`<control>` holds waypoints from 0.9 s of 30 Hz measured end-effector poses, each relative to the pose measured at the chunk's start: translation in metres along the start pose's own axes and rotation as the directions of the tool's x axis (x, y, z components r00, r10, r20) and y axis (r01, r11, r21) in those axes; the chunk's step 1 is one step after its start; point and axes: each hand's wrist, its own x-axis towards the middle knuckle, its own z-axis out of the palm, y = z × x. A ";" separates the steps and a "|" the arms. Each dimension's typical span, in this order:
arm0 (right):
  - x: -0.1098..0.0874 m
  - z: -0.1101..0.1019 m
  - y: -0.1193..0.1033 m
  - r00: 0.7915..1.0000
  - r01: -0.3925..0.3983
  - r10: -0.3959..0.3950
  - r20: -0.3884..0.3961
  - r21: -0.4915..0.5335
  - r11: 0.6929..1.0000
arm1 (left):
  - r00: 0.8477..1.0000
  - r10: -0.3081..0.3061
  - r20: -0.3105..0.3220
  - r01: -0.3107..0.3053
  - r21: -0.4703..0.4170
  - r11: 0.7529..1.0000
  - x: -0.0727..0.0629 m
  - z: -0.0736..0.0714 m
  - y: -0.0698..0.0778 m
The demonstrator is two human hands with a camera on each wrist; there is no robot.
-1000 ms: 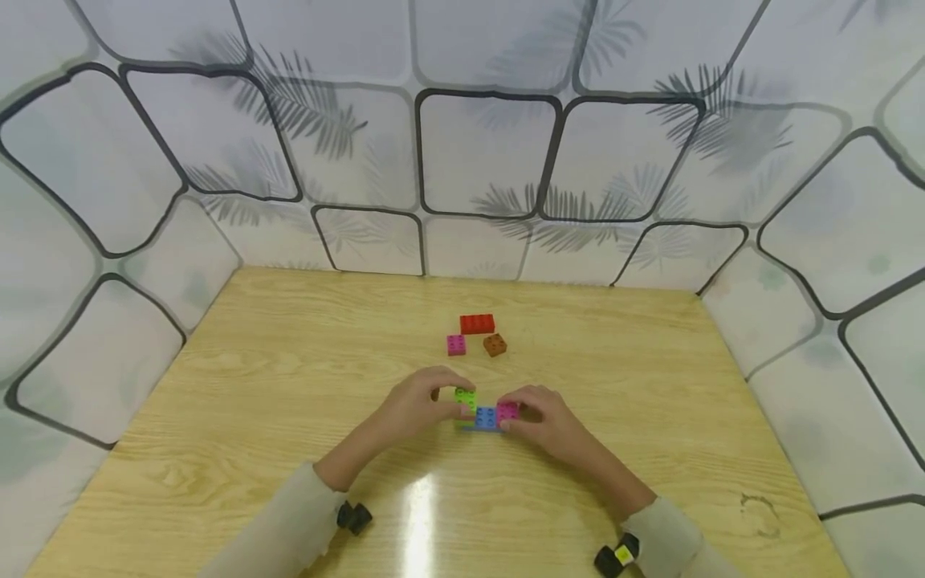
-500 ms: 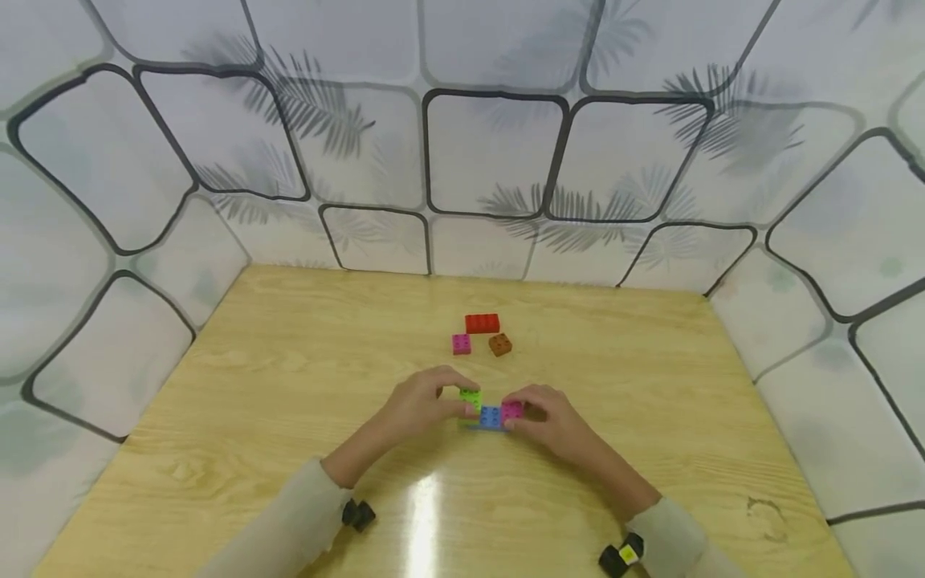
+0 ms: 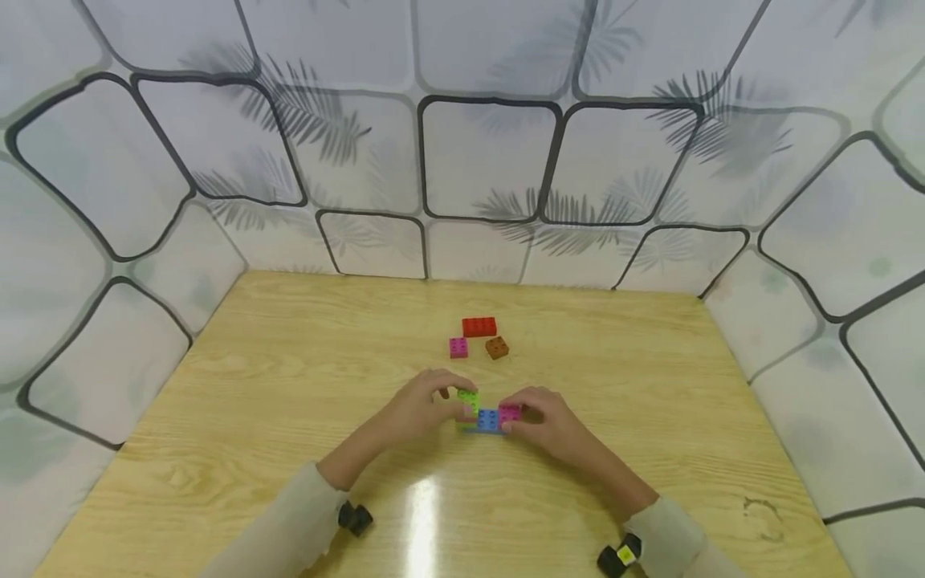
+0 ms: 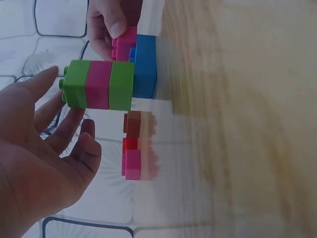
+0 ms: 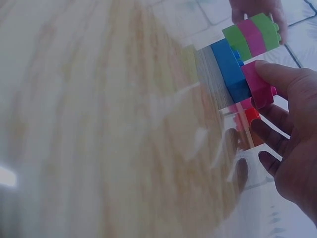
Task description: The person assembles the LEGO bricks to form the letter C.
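Note:
A blue toy building brick (image 3: pixel 487 419) lies on the table with studs up. On its left end stands a stack of a green brick (image 4: pixel 121 85), a pink brick (image 4: pixel 98 85) and another green brick (image 4: pixel 77 84) on top. My left hand (image 3: pixel 419 409) holds this stack between thumb and index finger, with the other fingers loosely bent. At the blue brick's right end sits a single pink brick (image 5: pixel 257 87), pinched by the thumb and index finger of my right hand (image 3: pixel 552 421). The thumb partly hides the stack in the head view.
Beyond the hands lie a red brick (image 3: pixel 479 327), a loose pink brick (image 3: pixel 458 348) and a brown brick (image 3: pixel 497 348), close together on the wooden table (image 3: pixel 289 345). Patterned walls (image 3: pixel 491 160) enclose the table's back and sides.
Both hands keep their hold on the bricks in nearly the same spots. The whole head view shifts slightly between frames; the loose bricks stay put.

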 end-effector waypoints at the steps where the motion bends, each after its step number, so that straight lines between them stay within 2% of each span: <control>1: 0.000 0.000 0.000 1.000 0.002 -0.002 0.000 -0.004 1.000 | 1.000 -0.009 -0.001 0.009 -0.018 1.000 0.000 -0.002 -0.001; 6: 0.000 0.000 0.000 1.000 -0.012 0.012 0.005 -0.013 1.000 | 0.997 -0.031 -0.074 0.027 -0.058 0.998 0.007 -0.015 -0.007; 10: -0.001 0.000 -0.001 1.000 -0.025 0.025 0.007 -0.013 1.000 | 0.988 -0.041 -0.150 0.041 -0.002 0.999 0.018 -0.028 -0.019; 14: -0.001 -0.001 -0.001 0.999 -0.032 0.032 0.009 -0.012 0.999 | 0.978 -0.066 -0.198 0.078 0.050 0.996 0.031 -0.039 -0.030; 19: -0.001 0.000 0.000 0.999 -0.039 0.039 0.008 -0.015 0.999 | 0.979 -0.074 -0.188 0.091 0.086 0.992 0.048 -0.045 -0.039; 27: -0.001 0.001 0.001 0.999 -0.041 0.041 0.011 -0.004 0.999 | 0.987 -0.109 -0.115 0.118 0.078 0.990 0.072 -0.042 -0.051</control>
